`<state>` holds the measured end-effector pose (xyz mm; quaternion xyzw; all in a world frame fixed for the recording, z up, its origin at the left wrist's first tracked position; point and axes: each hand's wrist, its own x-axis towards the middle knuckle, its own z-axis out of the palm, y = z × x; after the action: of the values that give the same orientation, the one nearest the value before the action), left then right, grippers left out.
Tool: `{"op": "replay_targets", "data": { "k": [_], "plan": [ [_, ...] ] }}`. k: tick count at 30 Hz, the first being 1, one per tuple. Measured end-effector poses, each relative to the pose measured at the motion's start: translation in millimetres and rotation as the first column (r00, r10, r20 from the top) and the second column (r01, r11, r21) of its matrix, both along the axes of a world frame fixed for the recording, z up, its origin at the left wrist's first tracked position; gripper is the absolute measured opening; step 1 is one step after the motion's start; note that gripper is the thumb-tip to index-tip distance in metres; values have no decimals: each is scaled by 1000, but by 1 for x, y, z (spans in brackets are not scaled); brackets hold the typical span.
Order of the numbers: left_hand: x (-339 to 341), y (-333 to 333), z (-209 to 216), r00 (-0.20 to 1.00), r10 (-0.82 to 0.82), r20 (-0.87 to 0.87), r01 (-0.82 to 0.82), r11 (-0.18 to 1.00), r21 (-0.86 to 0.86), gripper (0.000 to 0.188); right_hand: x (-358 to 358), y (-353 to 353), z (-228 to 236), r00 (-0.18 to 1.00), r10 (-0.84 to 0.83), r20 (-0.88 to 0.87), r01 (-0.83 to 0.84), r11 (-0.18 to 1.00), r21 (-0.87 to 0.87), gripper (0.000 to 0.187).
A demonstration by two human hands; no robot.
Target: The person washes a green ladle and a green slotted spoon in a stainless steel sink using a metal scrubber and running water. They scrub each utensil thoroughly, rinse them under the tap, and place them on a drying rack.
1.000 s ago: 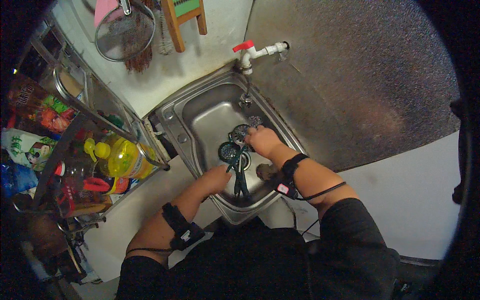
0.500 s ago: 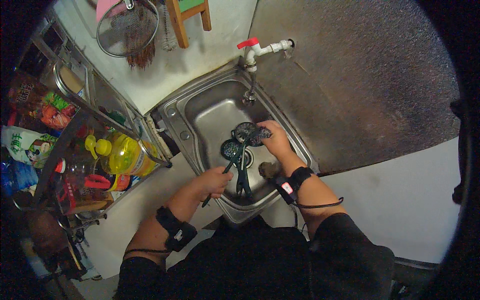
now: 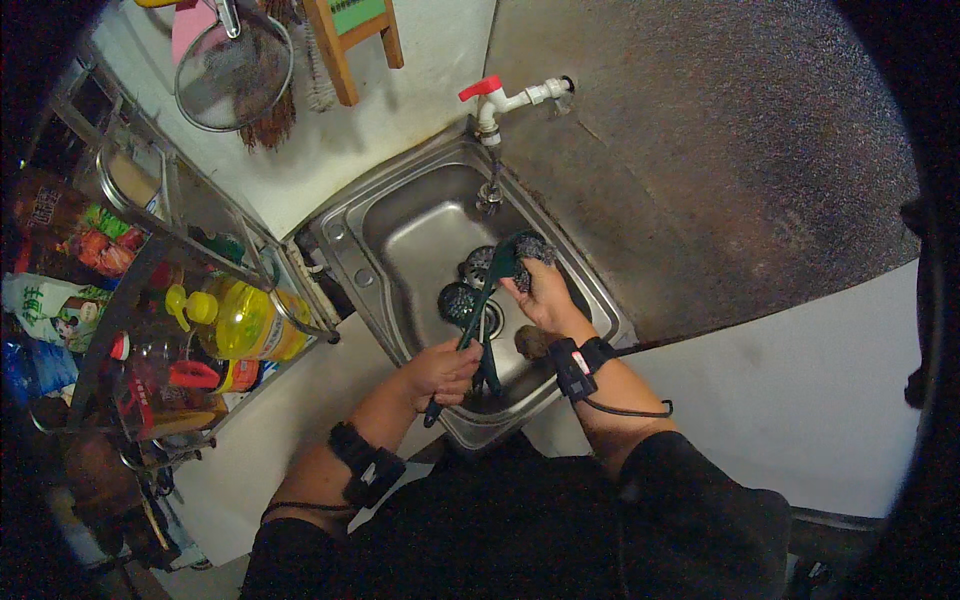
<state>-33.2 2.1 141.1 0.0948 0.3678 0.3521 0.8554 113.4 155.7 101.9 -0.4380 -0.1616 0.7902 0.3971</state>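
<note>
My left hand (image 3: 443, 374) is closed around the long handle of a dark green cooking utensil (image 3: 506, 262), whose broad head points up and to the right over the sink (image 3: 420, 215). A grey, mesh-like steel wool scrubber (image 3: 537, 250) is in my right hand (image 3: 545, 296), pressed against that head. My fingers partly cover both. Lower in the basin rest other dark utensils: one round head (image 3: 478, 265) and another speckled round head (image 3: 458, 303), with dark handles (image 3: 489, 375) toward me. Beside my right wrist lies a brown lump (image 3: 531, 342) of unclear kind.
A white tap with a red lever (image 3: 487, 90) stands over the far end of the basin. On the left, a metal rack (image 3: 190, 215) holds a yellow liquid bottle (image 3: 255, 315) and several packages. A mesh strainer (image 3: 235, 80) hangs on the wall.
The utensil's head has turned and lifted slightly, showing its dark green side. My right hand has shifted its grip with the scrubber, and my left hand has moved a little right.
</note>
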Motion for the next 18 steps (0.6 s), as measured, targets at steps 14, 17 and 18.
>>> {"op": "replay_targets", "data": {
  "k": [14, 17, 18],
  "plan": [
    [19, 24, -59, 984, 34, 178, -24, 998, -55, 17, -25, -17, -30, 980, 122, -159, -156, 963, -220, 18],
    [12, 32, -81, 967, 55, 249, -42, 998, -57, 17, -28, -31, -39, 970, 238, -53, -244, 948, -205, 19],
    [9, 33, -87, 963, 75, 257, -67, 997, -41, 17, -29, -35, -43, 962, 273, 12, -265, 942, -204, 19]
  ]
}}
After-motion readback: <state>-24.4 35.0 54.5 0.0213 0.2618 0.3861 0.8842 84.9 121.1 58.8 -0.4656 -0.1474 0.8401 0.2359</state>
